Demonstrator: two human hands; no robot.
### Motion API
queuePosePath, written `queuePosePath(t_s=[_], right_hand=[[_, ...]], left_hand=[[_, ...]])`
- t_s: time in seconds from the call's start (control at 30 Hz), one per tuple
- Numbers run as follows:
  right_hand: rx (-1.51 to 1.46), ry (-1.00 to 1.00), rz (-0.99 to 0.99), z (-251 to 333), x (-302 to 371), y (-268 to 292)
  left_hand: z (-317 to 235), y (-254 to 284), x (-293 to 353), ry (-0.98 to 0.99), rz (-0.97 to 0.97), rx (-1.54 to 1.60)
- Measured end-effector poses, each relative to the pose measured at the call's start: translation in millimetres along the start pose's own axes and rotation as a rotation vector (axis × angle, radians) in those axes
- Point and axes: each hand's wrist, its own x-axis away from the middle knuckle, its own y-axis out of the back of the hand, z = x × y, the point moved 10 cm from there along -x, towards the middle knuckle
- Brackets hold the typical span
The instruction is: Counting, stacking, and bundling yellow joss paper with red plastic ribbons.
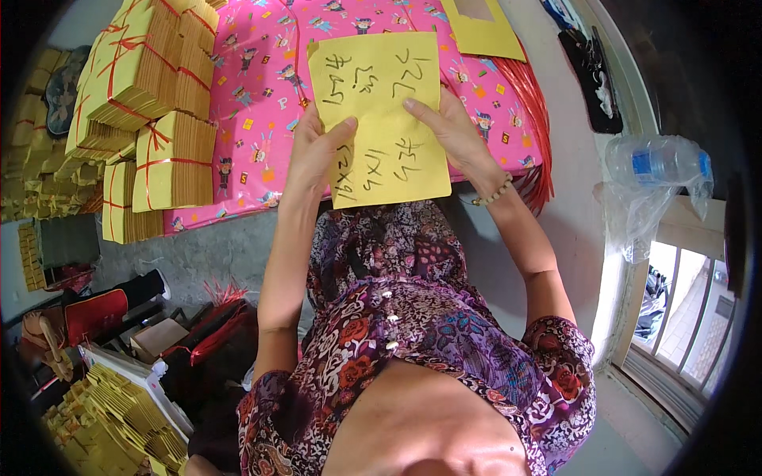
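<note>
A flat yellow paper sheet [377, 119] with dark handwriting is held up, face toward me, between both hands. It may be an envelope; its thickness does not show clearly. My left hand [313, 151] grips the left edge, thumb across the front and fingers mostly behind. On the opposite edge my right hand [454, 135] pinches the sheet the same way, its thumb pressing near the upper right. A beaded bracelet [494, 190] circles my right wrist. Behind the sheet lies a table under a pink patterned cover [254, 87].
Yellow envelope bundles [175, 163] tied with red string are stacked at the table's left. A yellow windowed piece [486, 28] lies at the far right near red strings [528, 119]. A plastic bottle [659, 166] in a clear bag hangs by the barred window [683, 305].
</note>
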Motion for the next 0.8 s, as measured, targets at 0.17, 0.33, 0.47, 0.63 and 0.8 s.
queuePosePath(t_s=[0.17,0.33,0.47,0.63,0.8], right_hand=[[0.064,0.089,-0.044,-4,-4,10],[0.136,0.184,-0.071,20,6,2],[0.034,0.151,-0.03,30,10,1],[-0.001,-0.026,0.101,24,10,-4],[0.064,-0.01,0.094,24,6,-4]], left_hand=[[-4,-3,2,-0.048,-0.04,-0.085],[-21,-8,11,-0.124,-0.055,-0.168],[-32,-9,15,-0.159,-0.012,-0.074],[-42,-7,20,-0.146,-0.004,-0.108],[-42,-5,19,-0.173,-0.012,-0.146]])
